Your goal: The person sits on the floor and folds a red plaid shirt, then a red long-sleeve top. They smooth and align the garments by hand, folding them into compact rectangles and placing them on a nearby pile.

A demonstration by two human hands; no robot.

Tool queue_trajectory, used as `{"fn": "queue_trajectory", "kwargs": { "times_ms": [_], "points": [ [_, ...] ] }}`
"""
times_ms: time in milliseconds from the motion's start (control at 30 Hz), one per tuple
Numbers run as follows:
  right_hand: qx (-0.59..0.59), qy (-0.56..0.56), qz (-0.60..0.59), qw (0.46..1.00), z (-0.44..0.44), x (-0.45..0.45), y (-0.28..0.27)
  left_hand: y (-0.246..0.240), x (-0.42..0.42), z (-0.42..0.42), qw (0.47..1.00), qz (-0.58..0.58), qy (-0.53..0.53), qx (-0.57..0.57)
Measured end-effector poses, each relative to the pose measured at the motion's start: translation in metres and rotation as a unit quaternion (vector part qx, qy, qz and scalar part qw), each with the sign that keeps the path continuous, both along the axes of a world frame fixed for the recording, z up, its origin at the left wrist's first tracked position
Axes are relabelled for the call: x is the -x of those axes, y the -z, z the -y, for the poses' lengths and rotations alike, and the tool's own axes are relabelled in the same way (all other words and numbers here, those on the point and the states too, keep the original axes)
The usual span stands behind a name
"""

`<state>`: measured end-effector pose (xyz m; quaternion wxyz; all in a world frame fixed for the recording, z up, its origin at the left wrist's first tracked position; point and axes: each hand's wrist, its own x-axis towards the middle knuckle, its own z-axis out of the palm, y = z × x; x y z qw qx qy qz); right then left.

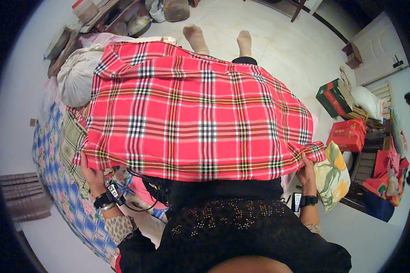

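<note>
A red plaid cloth [188,112] with black, white and yellow bands lies spread across my lap and legs. My left hand [93,175] grips its near left corner, thumb on top and fingers partly hidden beneath. At the near right corner, my right hand [306,172] pinches a bunched fold of the same cloth. The near edge runs fairly straight between both hands, in front of my black top [225,218]. Soft creases cross the far side of the cloth. My feet in beige socks [195,38] stick out beyond its far edge.
A white cloth bundle [77,76] sits against the cloth's left side, above a blue floral bed cover [54,146]. To the right are a yellow floral pillow [333,175], a red gift box [346,134] and a green box [335,98]. Pale floor tiles [283,44] stretch ahead.
</note>
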<state>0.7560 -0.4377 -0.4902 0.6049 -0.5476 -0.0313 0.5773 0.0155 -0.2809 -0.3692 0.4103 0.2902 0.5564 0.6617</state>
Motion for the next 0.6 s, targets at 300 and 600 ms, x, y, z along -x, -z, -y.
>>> {"fn": "queue_trajectory", "kwargs": {
  "times_ms": [300, 600],
  "points": [
    [-0.092, -0.038, 0.096, 0.99, -0.102, -0.064, -0.04, -0.066, -0.011, -0.11, 0.984, 0.095, 0.137, -0.071],
    [-0.367, 0.155, 0.232, 0.887, -0.126, -0.166, -0.232, -0.217, 0.023, -0.139, 0.971, 0.03, 0.109, -0.21]
  ]
}}
